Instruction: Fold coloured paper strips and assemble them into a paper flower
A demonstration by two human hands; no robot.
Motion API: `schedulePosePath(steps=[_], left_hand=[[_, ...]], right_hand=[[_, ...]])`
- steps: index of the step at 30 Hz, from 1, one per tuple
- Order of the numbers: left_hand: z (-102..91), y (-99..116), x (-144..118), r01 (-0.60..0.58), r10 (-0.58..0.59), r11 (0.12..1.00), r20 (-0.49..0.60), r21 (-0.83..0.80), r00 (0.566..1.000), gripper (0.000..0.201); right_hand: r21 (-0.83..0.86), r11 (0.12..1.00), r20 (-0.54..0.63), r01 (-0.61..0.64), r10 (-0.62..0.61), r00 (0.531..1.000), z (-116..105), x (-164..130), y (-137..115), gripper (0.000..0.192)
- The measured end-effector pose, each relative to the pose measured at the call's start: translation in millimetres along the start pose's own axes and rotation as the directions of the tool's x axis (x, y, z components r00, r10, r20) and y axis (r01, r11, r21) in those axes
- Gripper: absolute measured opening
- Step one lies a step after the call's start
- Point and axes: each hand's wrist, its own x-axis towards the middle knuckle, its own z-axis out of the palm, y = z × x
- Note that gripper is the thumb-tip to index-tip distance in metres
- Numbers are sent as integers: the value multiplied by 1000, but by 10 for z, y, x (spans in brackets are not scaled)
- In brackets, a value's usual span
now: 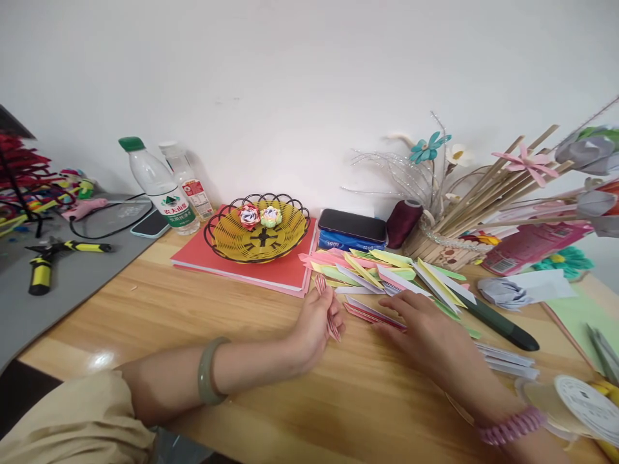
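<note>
My left hand (316, 325) is closed around a small bundle of red-and-white folded paper strips (333, 322), whose pointed ends stick out above and below the fingers. To its right, my right hand (420, 328) lies low over the table with its fingers apart, close to more red-and-white folded strips (370, 314). Whether the right fingertips touch these strips I cannot tell. Behind both hands spreads a pile of folded paper strips (387, 274) in yellow, green, pink and white. A dark green handle-like tool (503, 325) lies partly under the pile.
A yellow woven basket (290, 241) with two folded paper balls (261, 216) stands on red paper (193, 258). Bottles (167, 203) and pliers (48, 258) are at left. A phone (352, 224) rests on a blue pack. Craft flowers (430, 148) and a ribbon spool (575, 406) are at right.
</note>
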Motion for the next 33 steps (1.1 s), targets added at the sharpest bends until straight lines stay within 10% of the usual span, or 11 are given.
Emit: schedulePosePath(steps=[16,25,33], left_hand=[[-13,1,8,2,-2,1000,4,31,1000,33],[12,-17,-14,-2,4,998,41,-55,999,18],[60,-86,-83,3,15,993,154,-117,988,15]], right_hand=[[40,998,3,-55,55,999,-5,13,-125,32],[473,868,-127,-150,236,964,-86,29,-276,25],[456,880,-114,-135,209,971,39,37,-512,21]])
